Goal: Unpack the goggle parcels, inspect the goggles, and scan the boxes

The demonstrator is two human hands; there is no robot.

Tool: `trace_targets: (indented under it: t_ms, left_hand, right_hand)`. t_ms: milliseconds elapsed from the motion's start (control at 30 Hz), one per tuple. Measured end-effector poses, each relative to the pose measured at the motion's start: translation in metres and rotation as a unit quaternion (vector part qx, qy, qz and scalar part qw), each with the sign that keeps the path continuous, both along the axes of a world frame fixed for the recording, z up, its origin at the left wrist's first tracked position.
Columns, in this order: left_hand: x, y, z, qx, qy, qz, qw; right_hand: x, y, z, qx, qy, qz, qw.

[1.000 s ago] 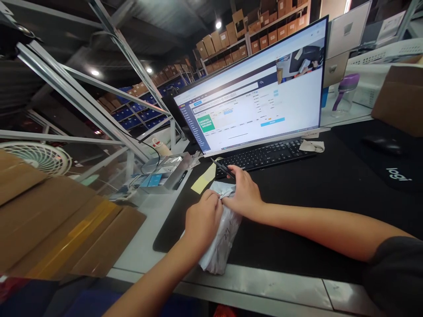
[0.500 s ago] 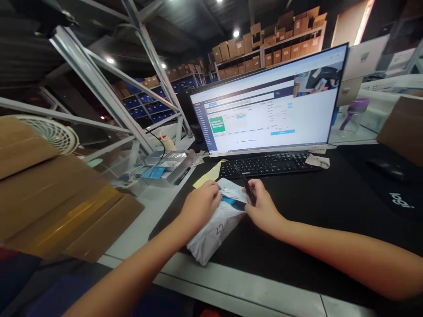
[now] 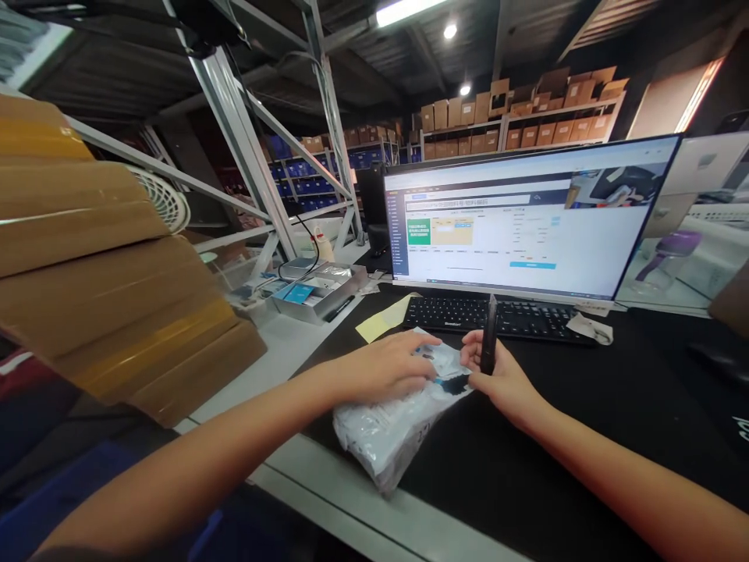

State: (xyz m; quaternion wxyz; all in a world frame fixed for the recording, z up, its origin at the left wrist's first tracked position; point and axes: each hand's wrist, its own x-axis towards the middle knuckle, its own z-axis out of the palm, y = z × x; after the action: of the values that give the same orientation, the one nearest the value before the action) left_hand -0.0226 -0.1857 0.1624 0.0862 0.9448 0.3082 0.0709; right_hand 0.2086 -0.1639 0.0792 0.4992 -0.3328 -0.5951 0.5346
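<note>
A white plastic mailer bag (image 3: 380, 437) lies at the front edge of the black desk mat, its far end cut open, with something dark and a bit of blue in the slit. My left hand (image 3: 392, 367) rests across the top of the bag with its fingers stretched out, holding nothing. In my right hand (image 3: 500, 382) a black utility knife (image 3: 489, 339) stands upright, blade tip pointing up, gripped between thumb and fingers. That hand is beside the bag's opened end, its fingertips close to the torn edge. The bag's contents are mostly hidden.
Beyond my hands are a black keyboard (image 3: 450, 314), a yellow paper (image 3: 383, 320) and a monitor (image 3: 491, 234). A grey tray (image 3: 319, 297) of small items stands left. Stacked cardboard (image 3: 117, 273) rises at the far left. A mouse (image 3: 719, 359) lies right.
My left hand has gone from gripping the bag's torn edge to lying flat over its top. The knife has turned from slanted to upright. The view has shifted.
</note>
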Motion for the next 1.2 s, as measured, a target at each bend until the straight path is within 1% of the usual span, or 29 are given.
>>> trace_targets:
  t_ms: [200, 267, 333, 400, 467, 533, 633, 733, 800, 833, 867, 900, 967, 1033, 1067, 1133, 1200]
  left_hand:
    - [0.007, 0.011, -0.007, -0.016, -0.029, 0.002, 0.999]
    - [0.009, 0.012, -0.009, -0.041, -0.047, -0.003, 0.998]
    - [0.009, 0.013, -0.014, -0.081, -0.074, 0.001, 0.994]
    - [0.006, 0.013, -0.02, -0.122, -0.111, 0.023, 0.986]
    - [0.004, 0.013, -0.027, -0.139, -0.149, 0.052, 0.978]
    - [0.003, 0.013, -0.032, -0.131, -0.182, 0.08, 0.971]
    - [0.006, 0.012, -0.035, -0.116, -0.214, 0.116, 0.963]
    - [0.009, 0.012, -0.035, -0.116, -0.23, 0.13, 0.957]
    - [0.01, 0.013, -0.035, -0.131, -0.239, 0.145, 0.951]
    - [0.011, 0.013, -0.036, -0.14, -0.242, 0.151, 0.948]
    - [0.011, 0.013, -0.036, -0.146, -0.243, 0.152, 0.947]
    - [0.012, 0.014, -0.036, -0.148, -0.242, 0.146, 0.948]
    - [0.014, 0.014, -0.036, -0.138, -0.237, 0.126, 0.953]
    - [0.015, 0.015, -0.036, -0.127, -0.232, 0.111, 0.958]
    - [0.016, 0.016, -0.036, -0.123, -0.231, 0.108, 0.959]
    - [0.017, 0.017, -0.038, -0.121, -0.234, 0.104, 0.959]
    - [0.017, 0.018, -0.04, -0.117, -0.24, 0.099, 0.959]
  right_hand:
    - [0.001, 0.006, 0.002, -0.001, 0.015, 0.023, 1.0]
    - [0.002, 0.007, 0.002, 0.0, 0.003, 0.035, 0.999]
    - [0.003, 0.007, 0.001, -0.001, -0.012, 0.045, 0.999]
    - [0.003, 0.008, -0.001, -0.006, -0.022, 0.05, 0.999]
    - [0.0, 0.01, -0.004, -0.01, -0.027, 0.051, 0.998]
    - [-0.004, 0.013, -0.009, -0.014, -0.027, 0.05, 0.998]
    - [-0.008, 0.021, -0.015, -0.017, -0.032, 0.048, 0.998]
    - [0.003, 0.029, -0.01, 0.024, -0.096, 0.073, 0.992]
    - [0.021, 0.031, 0.003, 0.093, -0.162, 0.082, 0.979]
    - [0.032, 0.03, 0.012, 0.139, -0.202, 0.073, 0.967]
    - [0.044, 0.027, 0.022, 0.191, -0.246, 0.058, 0.949]
    - [0.054, 0.022, 0.032, 0.243, -0.294, 0.044, 0.923]
    - [0.067, 0.007, 0.052, 0.334, -0.397, 0.046, 0.854]
    - [0.068, -0.012, 0.066, 0.408, -0.483, 0.073, 0.771]
    - [0.065, -0.021, 0.07, 0.44, -0.516, 0.08, 0.73]
    - [0.054, -0.037, 0.073, 0.496, -0.564, 0.069, 0.657]
    - [0.042, -0.046, 0.073, 0.538, -0.591, 0.042, 0.6]
